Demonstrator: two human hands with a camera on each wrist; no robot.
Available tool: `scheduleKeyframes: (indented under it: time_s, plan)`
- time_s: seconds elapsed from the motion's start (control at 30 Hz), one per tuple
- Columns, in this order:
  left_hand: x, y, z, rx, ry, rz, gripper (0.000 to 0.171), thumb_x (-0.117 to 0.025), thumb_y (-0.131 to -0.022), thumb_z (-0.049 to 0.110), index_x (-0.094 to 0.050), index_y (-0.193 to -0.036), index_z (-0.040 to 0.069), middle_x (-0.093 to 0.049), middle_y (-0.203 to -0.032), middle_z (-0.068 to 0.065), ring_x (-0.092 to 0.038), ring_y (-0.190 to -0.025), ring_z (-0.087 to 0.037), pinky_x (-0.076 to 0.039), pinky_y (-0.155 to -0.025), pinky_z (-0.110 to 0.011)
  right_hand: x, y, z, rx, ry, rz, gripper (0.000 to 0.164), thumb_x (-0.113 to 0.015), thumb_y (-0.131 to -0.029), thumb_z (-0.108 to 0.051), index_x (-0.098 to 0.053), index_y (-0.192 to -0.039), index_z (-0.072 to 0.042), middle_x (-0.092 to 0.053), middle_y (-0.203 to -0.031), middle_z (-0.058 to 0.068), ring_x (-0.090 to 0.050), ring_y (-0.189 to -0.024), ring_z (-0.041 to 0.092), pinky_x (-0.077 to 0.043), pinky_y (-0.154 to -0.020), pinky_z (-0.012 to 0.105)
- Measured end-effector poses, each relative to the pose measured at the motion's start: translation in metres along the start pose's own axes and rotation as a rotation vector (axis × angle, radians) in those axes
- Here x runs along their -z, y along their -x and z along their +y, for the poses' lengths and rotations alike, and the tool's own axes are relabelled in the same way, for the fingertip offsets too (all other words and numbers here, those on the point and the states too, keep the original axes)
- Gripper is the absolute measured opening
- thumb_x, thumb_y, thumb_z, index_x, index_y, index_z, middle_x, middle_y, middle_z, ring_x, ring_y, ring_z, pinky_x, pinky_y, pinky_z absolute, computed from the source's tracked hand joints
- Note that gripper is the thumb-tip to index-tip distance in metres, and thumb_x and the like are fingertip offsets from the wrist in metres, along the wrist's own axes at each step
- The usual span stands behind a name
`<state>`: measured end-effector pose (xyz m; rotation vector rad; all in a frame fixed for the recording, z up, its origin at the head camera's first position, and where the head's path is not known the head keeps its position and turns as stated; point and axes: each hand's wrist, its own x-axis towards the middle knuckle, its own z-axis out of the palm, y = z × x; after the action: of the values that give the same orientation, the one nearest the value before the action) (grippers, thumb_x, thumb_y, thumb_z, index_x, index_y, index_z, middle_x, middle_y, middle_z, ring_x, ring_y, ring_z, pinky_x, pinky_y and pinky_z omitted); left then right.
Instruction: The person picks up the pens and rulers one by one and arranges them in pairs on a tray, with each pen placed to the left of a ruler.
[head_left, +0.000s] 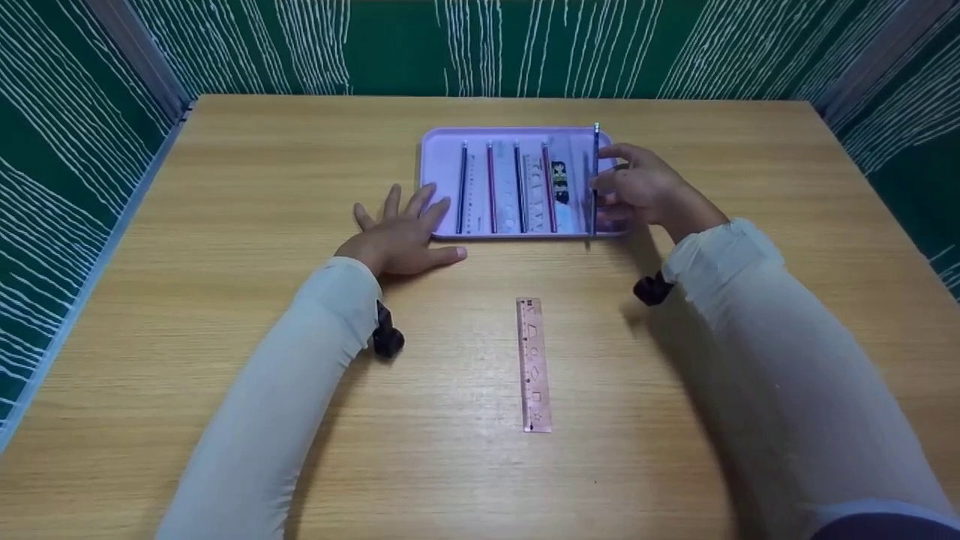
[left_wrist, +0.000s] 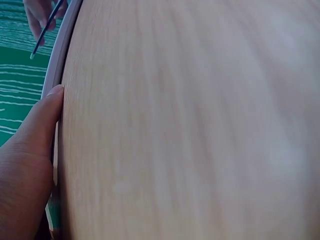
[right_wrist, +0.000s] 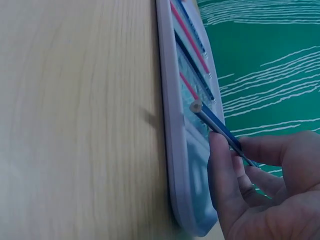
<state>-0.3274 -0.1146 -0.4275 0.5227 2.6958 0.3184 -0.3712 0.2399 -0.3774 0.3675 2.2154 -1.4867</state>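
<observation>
My right hand (head_left: 637, 187) pinches a dark blue pencil (right_wrist: 216, 122) between thumb and fingers, over the right end of a lilac tray (head_left: 442, 142). In the tray, blue and red pencils (head_left: 492, 187) alternate with clear rulers (head_left: 533, 199), all lying lengthwise from front to back. A small dark-and-green printed picture (head_left: 559, 182) shows near the right. My left hand (head_left: 405, 236) rests with fingers spread at the tray's front left corner, some fingertips over its rim. The left wrist view shows the left thumb (left_wrist: 42, 117) near the tray edge.
A pink ruler (head_left: 533, 367) with cut-out shapes lies on the wooden table (head_left: 300, 187) in front of the tray, between the two forearms. Green walls with white streaks (head_left: 397, 45) stand beyond the table's back and sides.
</observation>
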Motion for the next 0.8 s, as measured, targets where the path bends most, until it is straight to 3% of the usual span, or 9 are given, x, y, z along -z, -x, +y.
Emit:
scheduleKeyframes:
  time_s: [0.4, 0.8]
  plan:
    - [0.002, 0.002, 0.001, 0.009, 0.006, -0.004, 0.098, -0.038, -0.086, 0.089, -0.001, -0.164, 0.042, 0.019, -0.171, 0.009, 0.024, -0.155, -0.041, 0.019, -0.106, -0.083, -0.001, -0.016, -0.001, 0.043, 0.092, 0.061, 0.064, -0.051, -0.107, -0.014, -0.028, -0.162, -0.036, -0.034, -0.153, 0.007, -0.050, -0.121, 0.023, -0.056, -0.100, 0.039]
    - [0.001, 0.002, 0.002, 0.005, 0.004, 0.002, 0.098, -0.038, -0.087, 0.088, -0.001, -0.164, 0.040, 0.018, -0.172, 0.008, 0.023, -0.156, -0.042, 0.018, -0.107, -0.083, -0.016, -0.020, -0.003, -0.007, 0.223, 0.107, 0.057, -0.054, -0.106, -0.014, -0.037, -0.159, -0.027, -0.048, -0.148, 0.007, -0.057, -0.121, 0.024, -0.060, -0.092, 0.034]
